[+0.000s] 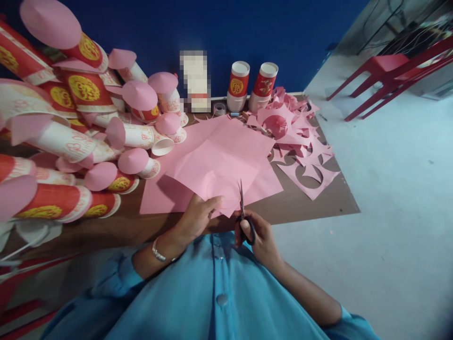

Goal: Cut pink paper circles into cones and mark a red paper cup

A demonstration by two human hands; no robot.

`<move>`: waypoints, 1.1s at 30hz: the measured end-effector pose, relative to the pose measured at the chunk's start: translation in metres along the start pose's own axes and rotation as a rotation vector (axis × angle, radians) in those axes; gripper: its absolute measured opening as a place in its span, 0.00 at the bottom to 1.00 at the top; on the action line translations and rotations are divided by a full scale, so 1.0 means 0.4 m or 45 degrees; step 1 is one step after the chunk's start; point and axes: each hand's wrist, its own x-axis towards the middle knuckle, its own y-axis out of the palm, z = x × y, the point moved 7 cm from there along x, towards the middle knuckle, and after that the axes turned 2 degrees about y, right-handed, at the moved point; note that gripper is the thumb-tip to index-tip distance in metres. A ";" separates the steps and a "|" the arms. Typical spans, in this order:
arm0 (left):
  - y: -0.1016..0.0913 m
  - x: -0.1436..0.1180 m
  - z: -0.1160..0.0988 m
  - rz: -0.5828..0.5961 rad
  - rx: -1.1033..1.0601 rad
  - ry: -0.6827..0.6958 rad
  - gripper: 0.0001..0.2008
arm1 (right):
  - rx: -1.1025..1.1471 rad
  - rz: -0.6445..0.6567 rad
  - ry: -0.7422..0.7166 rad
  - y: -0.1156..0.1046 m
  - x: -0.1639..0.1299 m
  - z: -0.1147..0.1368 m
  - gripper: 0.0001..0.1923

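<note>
Pink paper point(215, 165), creased and faintly marked with a circle, lies at the near edge of the brown surface point(332, 200). The left hand point(196, 217) pinches its near edge, while the right hand point(260, 236) grips black-handled scissors point(244, 212), blades slightly parted, tips pointing away over the sheet. Beyond, cut-out pink scraps point(300, 141) lie right; pink-capped red paper cups point(81, 141) pile left.
</note>
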 end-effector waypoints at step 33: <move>-0.015 0.008 -0.027 0.010 -0.202 0.025 0.14 | 0.061 0.030 0.101 0.001 -0.002 -0.012 0.30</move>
